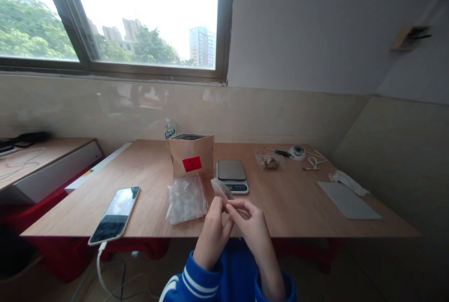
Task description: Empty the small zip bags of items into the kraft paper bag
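Observation:
Both my hands meet in front of the kitchen scale, pinching the near edge of a small clear plastic bag (221, 188) with something dark inside. My left hand (214, 227) grips it with thumb and forefinger. From the other side my right hand (250, 222) pinches the same edge, its fingers curled. Just behind the bag sits the white scale (231, 171) with a grey metal plate; its display is partly hidden. A larger zip bag (187, 199) full of clear plastic lies left of my hands. Behind that stands an open brown paper pouch (192, 154) with a red label.
A phone (116, 213) with a charging cable lies at the table's left front edge. Farther right are a filled clear bag (270, 161), a green-handled screwdriver (283, 153), a white dome camera (297, 152) and a pale flat sheet (347, 200). A bottle (170, 128) stands behind the pouch.

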Motion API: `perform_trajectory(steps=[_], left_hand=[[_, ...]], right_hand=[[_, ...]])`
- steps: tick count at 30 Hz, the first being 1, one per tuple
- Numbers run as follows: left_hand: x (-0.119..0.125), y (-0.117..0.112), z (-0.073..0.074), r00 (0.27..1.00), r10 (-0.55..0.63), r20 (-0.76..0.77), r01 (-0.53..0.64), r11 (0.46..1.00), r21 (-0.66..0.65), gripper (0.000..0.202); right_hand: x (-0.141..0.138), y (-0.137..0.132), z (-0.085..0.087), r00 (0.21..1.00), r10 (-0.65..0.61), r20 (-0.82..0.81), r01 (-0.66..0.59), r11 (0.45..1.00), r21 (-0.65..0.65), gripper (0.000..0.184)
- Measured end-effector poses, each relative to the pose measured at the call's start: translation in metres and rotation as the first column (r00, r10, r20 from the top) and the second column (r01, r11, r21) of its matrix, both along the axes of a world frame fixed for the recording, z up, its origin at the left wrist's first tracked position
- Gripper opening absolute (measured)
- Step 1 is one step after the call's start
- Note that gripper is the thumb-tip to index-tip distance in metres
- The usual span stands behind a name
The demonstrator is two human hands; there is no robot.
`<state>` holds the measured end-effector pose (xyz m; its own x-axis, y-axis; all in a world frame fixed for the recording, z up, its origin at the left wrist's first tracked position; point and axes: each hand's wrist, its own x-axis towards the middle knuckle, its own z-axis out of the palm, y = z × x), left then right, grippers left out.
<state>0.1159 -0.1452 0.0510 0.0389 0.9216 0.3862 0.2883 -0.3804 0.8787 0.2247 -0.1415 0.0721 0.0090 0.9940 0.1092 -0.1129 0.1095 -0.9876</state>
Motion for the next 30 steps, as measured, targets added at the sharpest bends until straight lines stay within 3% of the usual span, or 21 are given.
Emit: perform_trajectory(steps=[5,9,17,21,24,26,28,30], left_hand=[[0.0,-0.004,0.004,0.996,-0.086,0.038,0.085,0.996,0.022,0.007],[-0.002,-0.005,0.009,0.998,-0.041,0.044,0.042,0.999,-0.014,0.017],[-0.007,-0.002,0.003,0.99,0.053,0.133,-0.039,0.994,-0.101,0.028],[-0.009,-0.002,0.003,0.994,0.006,0.109,0.0,0.999,-0.054,0.026],[-0.014,-0.001,0.006,0.991,0.098,0.091,-0.096,0.995,-0.028,0.029],[-0.019,-0.001,0.007,0.983,0.167,0.073,-0.164,0.986,-0.044,0.033],[-0.023,0.0,0.007,0.992,0.123,0.041,-0.119,0.989,-0.086,0.036],[-0.023,0.002,0.005,0.998,0.032,0.049,-0.026,0.993,-0.119,0.037]], right_hand=[[0.002,0.0,0.0,0.996,-0.063,0.07,0.063,0.998,0.01,0.03],[0.005,0.001,-0.002,0.993,-0.107,0.058,0.11,0.993,-0.033,0.035],[-0.009,-0.004,0.002,0.999,0.006,-0.036,-0.008,0.999,-0.045,0.034],[-0.009,0.0,-0.003,0.995,0.007,-0.099,-0.014,0.997,-0.072,0.036],[0.005,0.006,-0.011,0.965,-0.241,-0.106,0.231,0.968,-0.098,0.041],[0.019,0.009,-0.016,0.885,-0.459,-0.081,0.452,0.887,-0.095,0.043],[0.03,0.011,-0.017,0.83,-0.551,-0.087,0.544,0.834,-0.09,0.045],[0.035,0.009,-0.015,0.823,-0.555,-0.118,0.548,0.832,-0.086,0.046]])
